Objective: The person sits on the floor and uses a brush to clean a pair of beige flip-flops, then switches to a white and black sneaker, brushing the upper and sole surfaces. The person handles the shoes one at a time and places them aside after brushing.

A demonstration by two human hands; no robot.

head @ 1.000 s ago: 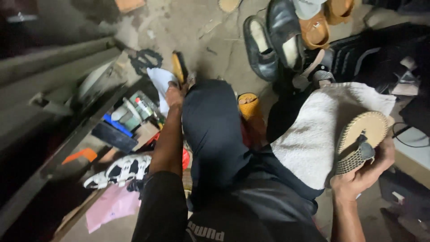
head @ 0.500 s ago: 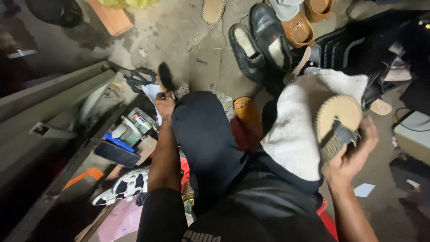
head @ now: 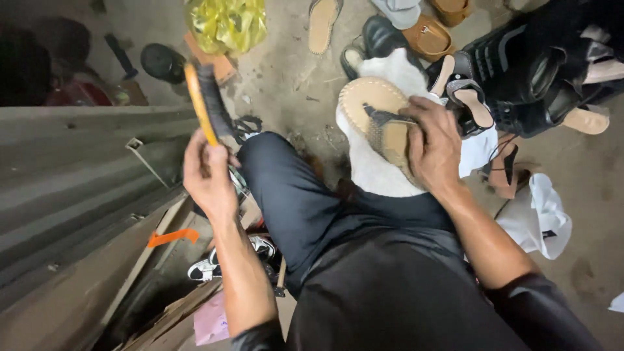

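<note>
My left hand (head: 207, 170) has lifted the brush (head: 207, 104) clear of my knee; my right hand (head: 434, 144) still clamps the sandal (head: 377, 117) there.

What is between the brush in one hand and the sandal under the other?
In the head view, the person's dark-trousered knee and bare floor lie between the brush and the sandal.

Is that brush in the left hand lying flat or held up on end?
Held up on end. The left hand grips the brush at its lower end; its orange back and dark bristles rise above the fingers, tilted slightly left.
</note>
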